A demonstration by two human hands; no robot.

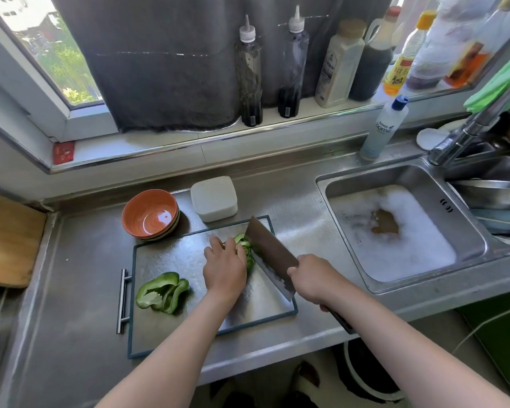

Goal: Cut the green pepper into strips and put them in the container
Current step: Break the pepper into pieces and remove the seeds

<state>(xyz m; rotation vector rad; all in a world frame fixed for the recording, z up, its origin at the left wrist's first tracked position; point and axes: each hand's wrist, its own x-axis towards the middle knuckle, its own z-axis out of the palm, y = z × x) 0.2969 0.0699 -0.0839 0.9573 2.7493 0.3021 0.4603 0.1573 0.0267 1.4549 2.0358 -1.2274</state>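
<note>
A steel cutting board (171, 260) with a dark rim lies on the counter. My left hand (224, 267) presses down on a piece of green pepper (243, 247) near the board's far right, fingers curled over it. My right hand (314, 278) grips the handle of a cleaver (270, 254), whose blade stands on edge right against the pepper. Two larger pepper pieces (161, 293) lie at the board's left. An orange bowl (150, 213) and a white lidded container (214, 198) stand just behind the board.
A sink (395, 228) with foamy water lies to the right, with a tap (465, 134) and stacked dishes beside it. Several bottles line the windowsill (189, 136). A wooden board (6, 240) sits at the far left.
</note>
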